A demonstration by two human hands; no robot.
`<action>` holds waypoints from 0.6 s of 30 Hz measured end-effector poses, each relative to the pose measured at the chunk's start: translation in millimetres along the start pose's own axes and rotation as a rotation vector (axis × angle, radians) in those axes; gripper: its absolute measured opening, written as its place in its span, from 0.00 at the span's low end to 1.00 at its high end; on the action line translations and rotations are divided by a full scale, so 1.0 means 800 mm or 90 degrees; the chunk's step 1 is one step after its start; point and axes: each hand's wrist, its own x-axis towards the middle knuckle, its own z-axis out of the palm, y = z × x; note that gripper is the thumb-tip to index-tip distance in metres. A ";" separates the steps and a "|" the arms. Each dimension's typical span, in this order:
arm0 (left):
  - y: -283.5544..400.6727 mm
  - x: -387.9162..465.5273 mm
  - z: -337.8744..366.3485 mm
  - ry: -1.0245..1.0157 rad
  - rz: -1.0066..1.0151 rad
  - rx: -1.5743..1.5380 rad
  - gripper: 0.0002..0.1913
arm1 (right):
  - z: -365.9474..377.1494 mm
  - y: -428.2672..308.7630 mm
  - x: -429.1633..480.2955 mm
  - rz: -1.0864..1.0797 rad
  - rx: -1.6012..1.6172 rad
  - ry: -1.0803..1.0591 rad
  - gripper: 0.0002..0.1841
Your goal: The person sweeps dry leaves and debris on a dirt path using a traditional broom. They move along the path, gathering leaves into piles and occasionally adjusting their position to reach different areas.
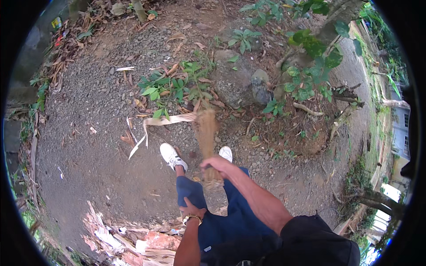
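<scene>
My right hand (216,164) grips a brown stick broom (206,133), a bundle blurred by motion. The broom's wide end points away from me, beside a torn strip of pale bark or dry leaf sheath (169,120); whether they touch is unclear. Just beyond lie green leaves (179,84) mixed with brown dry ones. My left hand (193,211), with a gold-coloured watch at the wrist, rests on my left knee and holds nothing. Between my white shoes (169,156) runs the gravelly ground (109,166).
A large rock (231,79) and a smaller grey stone (260,86) stand ahead to the right, near a leafy tree trunk (293,71). Broken pale wood (156,241) lies behind my feet. Dry leaves (61,68) line the left edge. A building (401,121) shows at far right.
</scene>
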 end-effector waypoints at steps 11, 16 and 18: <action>-0.030 0.027 -0.087 -0.002 0.000 0.107 0.67 | 0.021 0.079 -0.211 -0.018 0.047 0.236 0.38; -0.020 0.019 -0.106 -0.016 0.012 0.149 0.64 | -0.095 0.072 -0.100 -0.030 0.132 0.303 0.27; -0.019 0.025 -0.112 -0.006 0.015 0.160 0.64 | -0.068 0.003 -0.051 -0.008 0.014 0.240 0.28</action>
